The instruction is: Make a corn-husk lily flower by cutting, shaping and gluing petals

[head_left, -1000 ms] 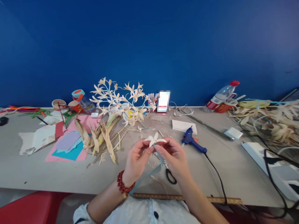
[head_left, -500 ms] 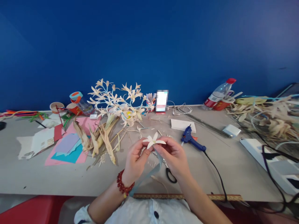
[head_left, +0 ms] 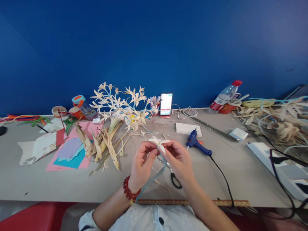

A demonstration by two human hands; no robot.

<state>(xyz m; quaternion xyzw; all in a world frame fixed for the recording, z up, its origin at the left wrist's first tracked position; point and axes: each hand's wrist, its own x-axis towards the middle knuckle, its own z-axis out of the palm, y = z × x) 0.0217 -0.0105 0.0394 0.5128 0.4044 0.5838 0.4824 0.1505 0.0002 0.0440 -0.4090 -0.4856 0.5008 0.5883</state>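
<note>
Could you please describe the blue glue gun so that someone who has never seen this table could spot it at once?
Start at the grey table and find the person's right hand. Just beyond it to the right lies the glue gun, near a white paper pad. It is the only dark blue tool, with a black cord trailing away.

Pretty bright, even light, soft shadows under the hands on the table (head_left: 60, 186). Wide-angle lens bows the far edge, and the left and right sides look smeared.

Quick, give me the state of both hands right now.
Left hand: closed, fingertips pinching the small cream husk flower with pointed petals at its base.
Right hand: closed, pinching the same flower from the other side, a pale blue ribbon strip trailing below.
</note>
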